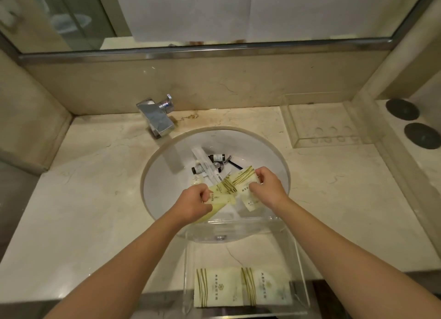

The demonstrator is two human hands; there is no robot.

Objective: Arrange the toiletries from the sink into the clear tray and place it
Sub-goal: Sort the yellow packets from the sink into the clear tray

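Both hands reach into the white round sink (274,161). My left hand (193,203) grips a pale yellow sachet (220,198) at the basin's near left. My right hand (267,186) pinches a cream packet with green stripes (243,179). Another pale packet (253,203) lies just under that hand. Farther back in the basin lie small dark bottles (216,158), a white wrapped stick (205,162) and a black-handled razor (235,164). The clear tray (188,271) sits on the counter's near edge, overlapping the sink rim, with two striped cream packets (242,286) flat inside.
A chrome faucet (157,118) stands at the sink's back left. A second clear holder (319,125) rests at the counter's back right, beside two dark round discs (411,123). A mirror (214,13) spans the back wall above the marble counter (83,199).
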